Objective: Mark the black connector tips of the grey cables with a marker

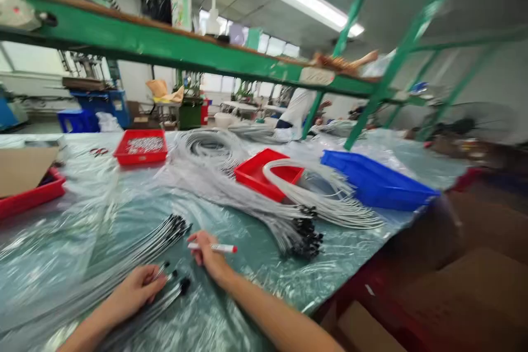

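My left hand (138,287) is closed around a few thin grey cables (160,270) whose dark ends stick out past the thumb. My right hand (206,256) grips a white marker pen (214,247) with a red end pointing right. Behind my left hand lies a bundle of grey cables (140,247) with black tips, stretching toward the lower left. A smaller group of cables (165,302) with black ends rests just in front of that hand. To the right of my right hand sits a thicker bundle with black connectors (307,236).
Plastic film covers the table (247,286). On it stand a red tray of small white parts (140,147), another red tray (258,170), a blue tray (371,181), a white cable loop (330,203) and coiled cables (210,146). A green shelf frame (231,55) spans above.
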The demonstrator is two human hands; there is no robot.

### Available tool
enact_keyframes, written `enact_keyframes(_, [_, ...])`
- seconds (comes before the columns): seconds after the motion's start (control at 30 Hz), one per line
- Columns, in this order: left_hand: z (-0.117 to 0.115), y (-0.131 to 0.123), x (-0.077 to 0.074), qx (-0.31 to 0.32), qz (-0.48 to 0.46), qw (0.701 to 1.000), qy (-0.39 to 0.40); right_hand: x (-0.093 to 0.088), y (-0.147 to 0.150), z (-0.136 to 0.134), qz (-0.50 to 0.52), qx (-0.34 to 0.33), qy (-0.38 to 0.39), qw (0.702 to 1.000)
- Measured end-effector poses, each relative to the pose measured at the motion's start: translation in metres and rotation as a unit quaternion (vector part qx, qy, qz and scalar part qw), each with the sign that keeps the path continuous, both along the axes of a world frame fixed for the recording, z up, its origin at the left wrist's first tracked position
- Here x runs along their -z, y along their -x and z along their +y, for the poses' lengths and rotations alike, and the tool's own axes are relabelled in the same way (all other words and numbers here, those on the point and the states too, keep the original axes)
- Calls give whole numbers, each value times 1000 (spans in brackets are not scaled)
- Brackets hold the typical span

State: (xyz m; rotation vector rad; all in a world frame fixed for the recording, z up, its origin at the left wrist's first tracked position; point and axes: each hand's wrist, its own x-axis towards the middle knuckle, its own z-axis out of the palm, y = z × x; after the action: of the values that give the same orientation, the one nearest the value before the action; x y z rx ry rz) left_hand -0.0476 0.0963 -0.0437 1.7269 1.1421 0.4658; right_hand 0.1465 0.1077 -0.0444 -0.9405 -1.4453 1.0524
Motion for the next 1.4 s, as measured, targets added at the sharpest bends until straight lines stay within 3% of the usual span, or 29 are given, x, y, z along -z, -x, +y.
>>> enact_keyframes(0.13, [-4, -5, -3, -7, 19, 999, -50, 3, -5, -3, 3, 63, 19, 998])
enact_keyframes(0.33, [-1, -10, 1, -37, 49, 998, -24, 4, -5, -5, 11, 13, 83, 996])
enact_keyframes(0.5, [-4, -13, -7, -24, 66, 997, -21, -3, 0, -16, -133, -5, 111, 985])
enact_keyframes(0.77, [-2, -15, -5, -14, 61, 998, -5, 3, 2, -17, -325, 50, -33, 944])
enact_keyframes(1.27, [-5, -13, -11, 1, 47, 999, 1, -1, 4, -21, -347, 51, -71, 934])
enact_keyframes(1.4, [-5, -12, -10, -3, 38, 999, 9, -1, 0, -18, -312, 40, -43, 948])
